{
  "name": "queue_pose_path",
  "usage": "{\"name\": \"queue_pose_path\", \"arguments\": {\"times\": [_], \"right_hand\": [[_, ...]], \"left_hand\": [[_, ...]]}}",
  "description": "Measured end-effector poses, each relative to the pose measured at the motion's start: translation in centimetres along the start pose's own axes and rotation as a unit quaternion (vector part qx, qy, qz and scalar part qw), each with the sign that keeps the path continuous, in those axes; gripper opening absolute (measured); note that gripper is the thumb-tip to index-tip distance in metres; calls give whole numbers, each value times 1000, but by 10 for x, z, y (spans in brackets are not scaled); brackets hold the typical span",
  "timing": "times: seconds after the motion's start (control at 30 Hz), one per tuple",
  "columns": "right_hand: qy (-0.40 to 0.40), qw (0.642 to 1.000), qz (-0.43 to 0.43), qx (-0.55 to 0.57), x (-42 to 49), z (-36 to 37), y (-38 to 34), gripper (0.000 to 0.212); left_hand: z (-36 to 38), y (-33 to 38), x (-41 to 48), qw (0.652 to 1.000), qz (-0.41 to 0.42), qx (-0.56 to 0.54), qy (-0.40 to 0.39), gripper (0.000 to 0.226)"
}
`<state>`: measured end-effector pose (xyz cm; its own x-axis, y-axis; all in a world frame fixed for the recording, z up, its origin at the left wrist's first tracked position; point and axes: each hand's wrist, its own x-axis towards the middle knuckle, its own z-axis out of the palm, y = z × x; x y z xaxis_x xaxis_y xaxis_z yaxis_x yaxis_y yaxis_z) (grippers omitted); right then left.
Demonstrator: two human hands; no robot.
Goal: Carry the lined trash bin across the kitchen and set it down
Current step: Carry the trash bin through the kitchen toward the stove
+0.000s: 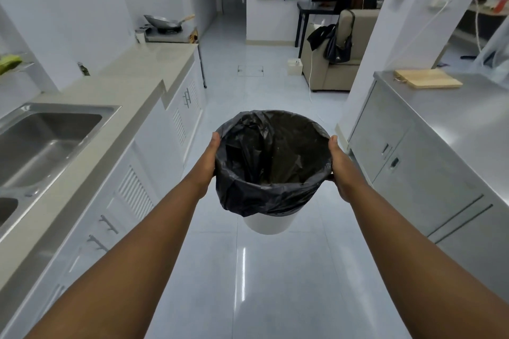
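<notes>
We hold the white trash bin (pixel 268 224) in mid-air above the tiled floor (pixel 248 283), its black liner (pixel 271 162) folded over the rim. Our left hand (pixel 209 158) grips the rim at nine o'clock, our right hand (pixel 340 165) at three. A steel sink (pixel 41 140) sits at nine o'clock.

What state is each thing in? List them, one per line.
White plastic trash bin: held off the floor, upright.
Black plastic liner: folded over the rim, open, looks empty.
Left hand: gripping the bin's left rim.
Right hand: gripping the right rim.
Steel sink: empty.
Metal wok: on the stove.
Wooden cutting board: lying flat.
</notes>
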<state>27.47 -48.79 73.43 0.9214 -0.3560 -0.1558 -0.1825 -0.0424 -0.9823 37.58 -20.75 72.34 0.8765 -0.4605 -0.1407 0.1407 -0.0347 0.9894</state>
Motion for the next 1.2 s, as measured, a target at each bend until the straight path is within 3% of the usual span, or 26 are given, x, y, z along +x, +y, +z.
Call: {"name": "queue_pose_path", "arguments": {"times": [0.17, 0.33, 0.43, 0.57, 0.63, 0.83, 1.2], "right_hand": [[28, 999, -6, 19, 69, 18, -15, 36], [32, 999, -10, 23, 142, 19, -18, 24], [17, 999, -4, 28, 196, 13, -21, 39], [-14, 1000, -14, 12, 273, 5, -25, 84], [-19, 1000, -16, 7, 315, -2, -30, 95], [-35, 999, -26, 8, 428, -28, -58, 90], [-57, 998, 5, 3, 605, -13, -70, 101]], "left_hand": [[-25, 25, 74, 1000, 1, -16, -7, 71], [-31, 29, 148, 1000, -12, -26, 7, 93], [-32, 32, 197, 1000, -17, -23, 10, 97], [-33, 37, 263, 999, -10, -29, 26, 100], [-30, 42, 301, 999, -2, -33, 33, 95], [-23, 72, 407, 998, 1, -32, 52, 95], [-55, 74, 569, 996, -5, -56, 70, 88]]}}
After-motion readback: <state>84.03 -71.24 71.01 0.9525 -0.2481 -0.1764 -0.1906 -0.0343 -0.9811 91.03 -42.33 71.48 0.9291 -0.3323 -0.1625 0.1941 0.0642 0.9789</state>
